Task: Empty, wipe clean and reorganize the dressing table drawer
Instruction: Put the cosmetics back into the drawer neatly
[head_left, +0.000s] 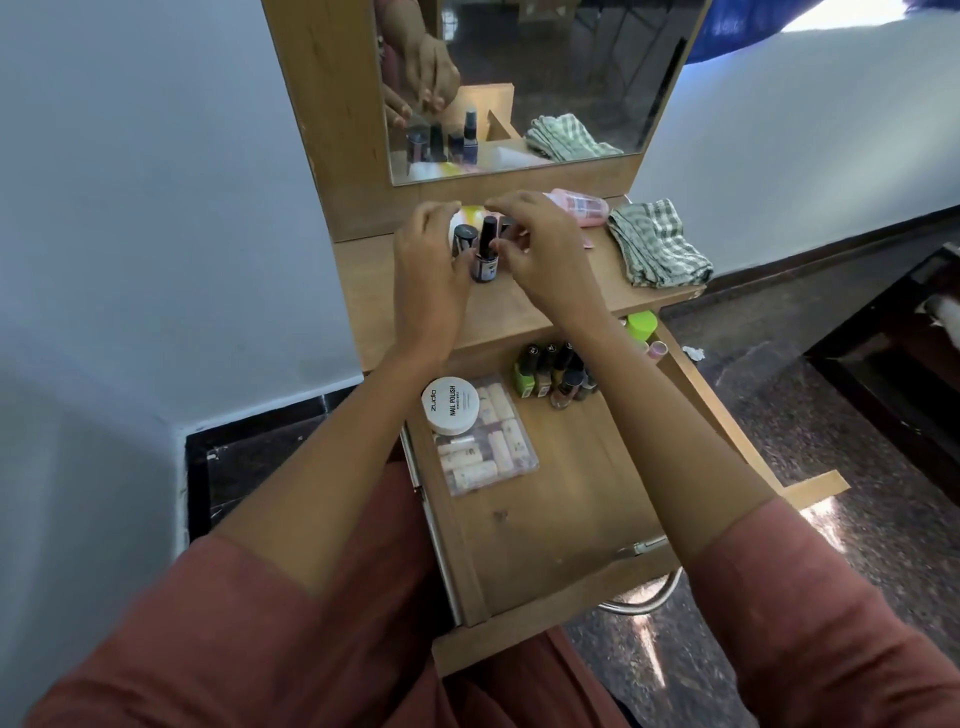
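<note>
The dressing table drawer (571, 493) is pulled out towards me. In it lie a white round nail polish tub (451, 405), a clear pouch of small rolls (485, 447), several nail polish bottles (550, 379) at the back and a green-lidded jar (641, 325). On the tabletop (519, 312) stands a cluster of small dark-capped bottles (485, 254). My left hand (431, 260) and my right hand (545, 254) are cupped around that cluster from either side, fingers curled and apart. In the mirror the fingertips hang just above the caps.
A folded green checked cloth (657, 244) lies on the right of the tabletop. A pink bottle (579, 207) lies at the back by the mirror (545, 78). A yellow-white object (471, 212) sits behind the bottles. A wall stands close on the left, dark floor on the right.
</note>
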